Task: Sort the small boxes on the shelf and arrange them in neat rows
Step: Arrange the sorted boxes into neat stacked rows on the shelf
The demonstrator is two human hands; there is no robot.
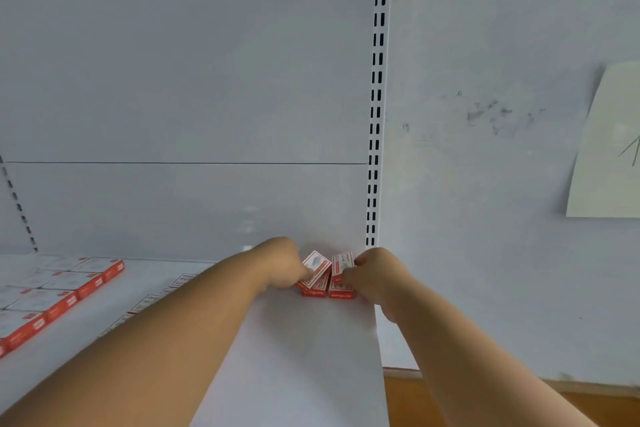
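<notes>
Small red-and-white boxes stand in a short stack at the back right corner of the white shelf (294, 350). My left hand (284, 267) grips a tilted box (317, 269) on the left of that stack. My right hand (372, 270) holds the top right box (343, 262), above a lower box (341, 291). Both arms reach in from the bottom of the view. A neat block of the same boxes (65, 284) lies at the shelf's left, and more boxes (152, 300) peek out behind my left forearm.
A slotted upright post (375, 114) marks the shelf's right end, right behind the stack. Beyond it is a scuffed white wall with a pale sheet of paper (609, 149). The white back panel (190, 80) rises behind the shelf. Brown floor (408, 399) shows at the lower right.
</notes>
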